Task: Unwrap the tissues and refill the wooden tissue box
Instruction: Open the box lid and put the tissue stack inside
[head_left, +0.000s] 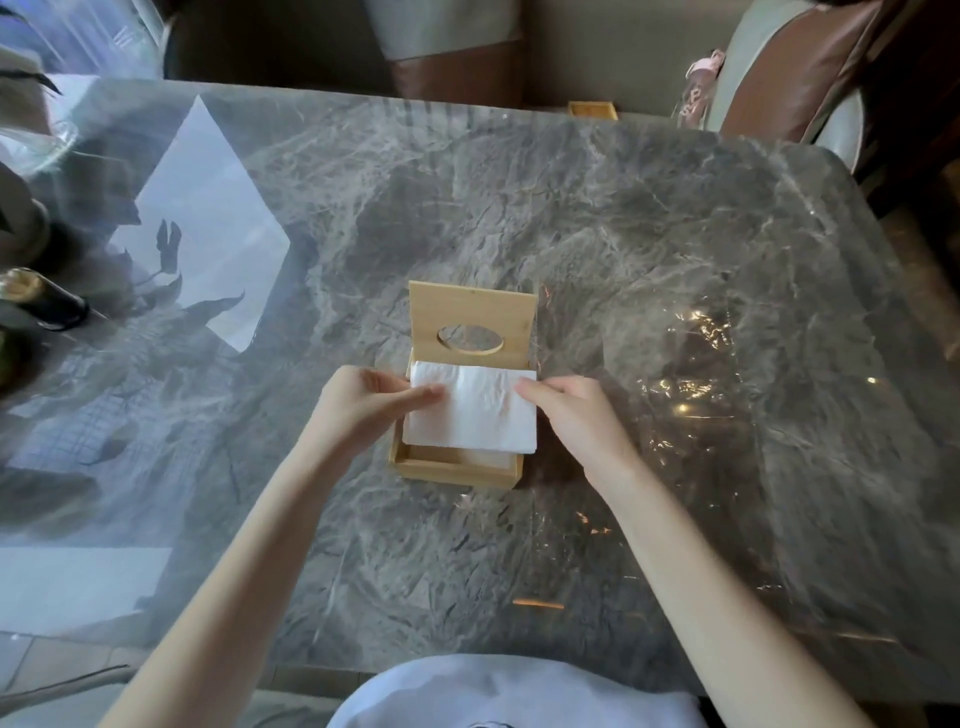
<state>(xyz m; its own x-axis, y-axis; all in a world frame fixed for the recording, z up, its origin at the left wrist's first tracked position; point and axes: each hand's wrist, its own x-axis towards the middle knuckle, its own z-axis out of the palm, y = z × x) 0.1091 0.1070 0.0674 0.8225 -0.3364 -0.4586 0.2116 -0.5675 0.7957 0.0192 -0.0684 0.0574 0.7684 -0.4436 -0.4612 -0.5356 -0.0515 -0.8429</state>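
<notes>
A wooden tissue box (452, 470) sits in the middle of the grey marble table (649, 249). Its lid (470, 312), with an oval slot, stands upright at the far side. A white stack of tissues (475, 410) lies tilted over the box's open top, its near edge raised above the box rim. My left hand (366, 402) holds the stack's left side, fingers lying across the top. My right hand (574, 410) grips the stack's right edge. A clear plastic wrapper (691, 374) lies flat on the table to the right of the box.
A dark bottle (44, 301) and plant leaves stand at the left table edge. A small wooden object (592, 110) sits at the far edge. Brown chairs (800, 78) stand beyond the table. Bright window reflections cover the table's left side.
</notes>
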